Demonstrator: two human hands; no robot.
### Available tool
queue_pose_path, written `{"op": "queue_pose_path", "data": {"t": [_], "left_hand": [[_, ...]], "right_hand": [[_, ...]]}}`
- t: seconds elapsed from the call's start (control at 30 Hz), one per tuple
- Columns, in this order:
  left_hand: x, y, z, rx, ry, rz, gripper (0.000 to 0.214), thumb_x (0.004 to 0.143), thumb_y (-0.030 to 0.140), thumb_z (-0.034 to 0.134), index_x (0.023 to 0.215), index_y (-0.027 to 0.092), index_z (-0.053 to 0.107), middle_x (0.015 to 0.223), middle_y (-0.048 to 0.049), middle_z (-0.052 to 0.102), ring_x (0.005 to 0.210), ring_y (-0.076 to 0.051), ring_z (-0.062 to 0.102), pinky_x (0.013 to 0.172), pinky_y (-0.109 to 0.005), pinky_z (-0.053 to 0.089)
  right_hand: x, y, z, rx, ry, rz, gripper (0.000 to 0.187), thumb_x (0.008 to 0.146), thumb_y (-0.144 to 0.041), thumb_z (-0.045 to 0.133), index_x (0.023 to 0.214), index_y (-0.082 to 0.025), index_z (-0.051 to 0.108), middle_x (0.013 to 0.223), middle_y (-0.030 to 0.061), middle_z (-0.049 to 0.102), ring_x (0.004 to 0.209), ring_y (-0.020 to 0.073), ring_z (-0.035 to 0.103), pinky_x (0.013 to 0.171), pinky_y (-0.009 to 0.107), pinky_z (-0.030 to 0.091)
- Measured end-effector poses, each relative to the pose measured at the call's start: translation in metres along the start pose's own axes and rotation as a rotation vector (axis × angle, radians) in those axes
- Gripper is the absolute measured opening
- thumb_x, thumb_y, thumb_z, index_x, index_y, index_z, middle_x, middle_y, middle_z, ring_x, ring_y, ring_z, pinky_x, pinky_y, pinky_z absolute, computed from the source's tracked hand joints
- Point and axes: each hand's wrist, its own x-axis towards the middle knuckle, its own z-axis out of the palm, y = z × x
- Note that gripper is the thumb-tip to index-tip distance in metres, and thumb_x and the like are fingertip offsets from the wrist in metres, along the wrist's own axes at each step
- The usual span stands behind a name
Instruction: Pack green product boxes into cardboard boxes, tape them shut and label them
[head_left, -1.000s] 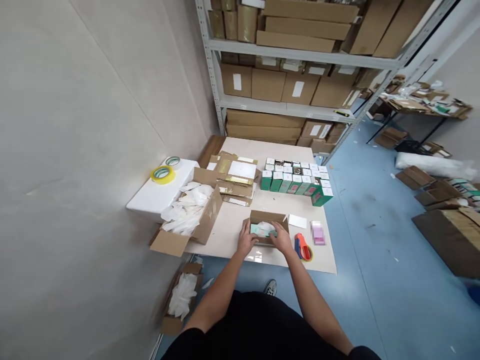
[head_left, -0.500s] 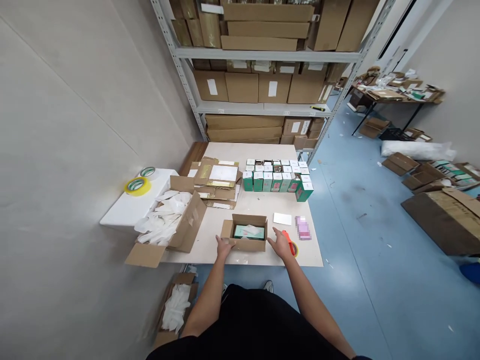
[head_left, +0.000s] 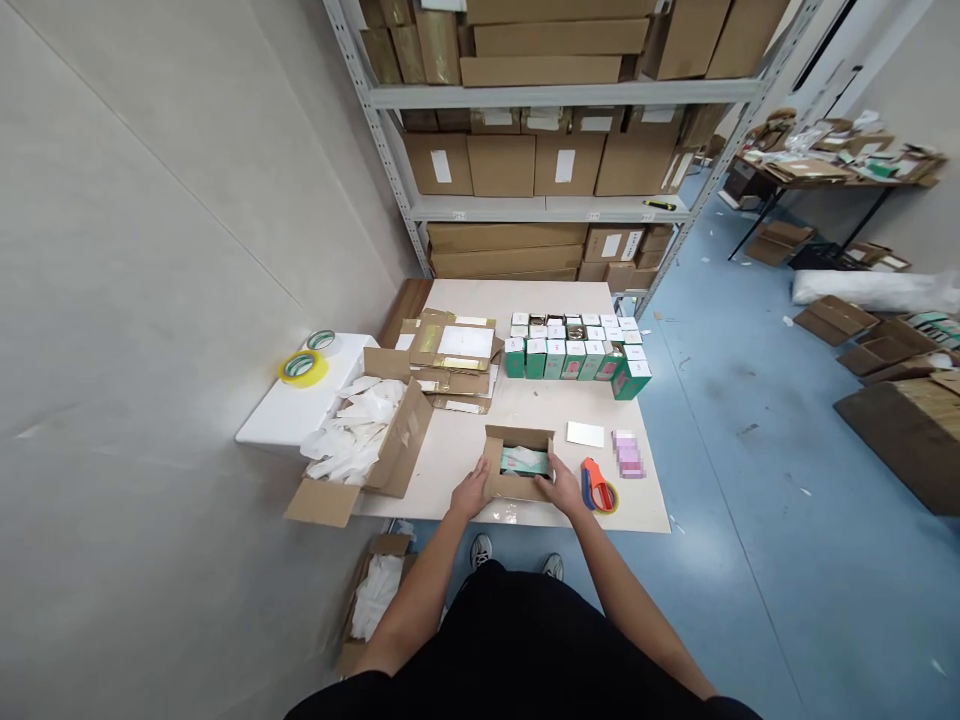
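On the near part of the table stands a small open cardboard box (head_left: 514, 487). Inside it lies a mint-green box (head_left: 525, 461) with white paper on top. My left hand (head_left: 471, 491) is closed against the left side of the cardboard box, at its flap. Its right side is gripped by my right hand (head_left: 562, 487), with the thumb toward the front flap. The undersides of my fingers are partly hidden. Just right of my right hand lies an orange and blue tape dispenser (head_left: 597, 487) with yellow tape. A white card (head_left: 585, 434) rests behind it.
Several green-and-white boxes (head_left: 574, 358) stand in rows farther back. Flattened cardboard (head_left: 450, 350) is piled to their left. An open carton of white paper (head_left: 405, 440) sits at the table's left edge, near yellow tape rolls (head_left: 304, 368). Shelving (head_left: 562, 95) rises behind the table (head_left: 450, 445).
Both hands have closed in on the cardboard box's sides; the right hand moved left onto it. The side flaps look more upright or folded in. The camera view has shifted slightly.
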Motion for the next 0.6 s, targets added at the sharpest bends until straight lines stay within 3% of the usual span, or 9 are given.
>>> {"op": "queue_pose_path", "data": {"t": [0.13, 0.27, 0.33, 0.4, 0.47, 0.53, 0.6], "left_hand": [[0.0, -0.003, 0.0, -0.023, -0.024, -0.042, 0.093, 0.076, 0.036, 0.077, 0.16, 0.032, 0.036, 0.171, -0.005, 0.02, 0.124, -0.03, 0.065, 0.095, -0.033, 0.053], [0.006, -0.005, -0.012, 0.013, -0.143, -0.011, 0.078, 0.076, 0.038, 0.078, 0.149, 0.03, 0.053, 0.171, -0.0044, 0.024, 0.132, -0.032, 0.06, 0.1, -0.034, 0.05], [0.011, -0.004, -0.023, 0.038, -0.195, 0.023, 0.06, 0.083, 0.041, 0.072, 0.141, 0.028, 0.061, 0.169, -0.0051, 0.029, 0.132, -0.032, 0.059, 0.101, -0.036, 0.049], [0.017, -0.001, -0.033, 0.068, -0.189, 0.04, 0.041, 0.093, 0.045, 0.061, 0.129, 0.027, 0.068, 0.16, -0.0077, 0.047, 0.126, -0.032, 0.063, 0.099, -0.038, 0.049], [0.022, 0.002, -0.039, 0.102, -0.119, 0.033, 0.036, 0.098, 0.046, 0.053, 0.12, 0.025, 0.072, 0.137, -0.0112, 0.067, 0.117, -0.031, 0.066, 0.096, -0.039, 0.05], [0.024, 0.004, -0.039, 0.121, -0.017, 0.034, 0.034, 0.099, 0.042, 0.052, 0.12, 0.024, 0.072, 0.121, -0.0121, 0.072, 0.114, -0.03, 0.066, 0.095, -0.038, 0.05], [0.025, 0.005, -0.035, 0.111, 0.082, 0.05, 0.036, 0.098, 0.034, 0.054, 0.13, 0.023, 0.068, 0.124, -0.0124, 0.069, 0.117, -0.029, 0.063, 0.098, -0.037, 0.05]], "right_hand": [[-0.007, 0.005, 0.008, -0.017, -0.106, -0.004, 0.072, 0.084, -0.043, 0.07, 0.151, -0.025, 0.051, 0.157, 0.0103, 0.049, 0.145, 0.0299, 0.046, 0.118, 0.047, 0.039], [-0.02, 0.017, 0.009, 0.003, -0.263, 0.009, 0.087, 0.074, -0.056, 0.078, 0.15, -0.022, 0.052, 0.164, 0.0129, 0.039, 0.15, 0.0337, 0.038, 0.122, 0.05, 0.032], [-0.022, 0.019, 0.012, 0.072, -0.257, -0.002, 0.092, 0.07, -0.057, 0.08, 0.151, -0.022, 0.051, 0.163, 0.0136, 0.04, 0.149, 0.0326, 0.04, 0.121, 0.048, 0.034], [-0.021, 0.018, 0.017, 0.179, -0.147, 0.048, 0.085, 0.075, -0.056, 0.076, 0.149, -0.021, 0.051, 0.156, 0.0146, 0.05, 0.142, 0.0303, 0.05, 0.115, 0.046, 0.042], [-0.016, 0.015, 0.025, 0.272, 0.031, 0.158, 0.074, 0.082, -0.053, 0.068, 0.146, -0.02, 0.052, 0.141, 0.0146, 0.064, 0.125, 0.0286, 0.064, 0.105, 0.044, 0.05], [-0.011, 0.011, 0.036, 0.276, 0.21, 0.293, 0.068, 0.082, -0.051, 0.066, 0.14, -0.018, 0.055, 0.125, 0.0145, 0.072, 0.106, 0.0284, 0.071, 0.094, 0.042, 0.055], [-0.006, 0.008, 0.048, 0.188, 0.352, 0.423, 0.066, 0.079, -0.05, 0.068, 0.134, -0.015, 0.058, 0.117, 0.0153, 0.071, 0.095, 0.029, 0.071, 0.088, 0.041, 0.056]]}}
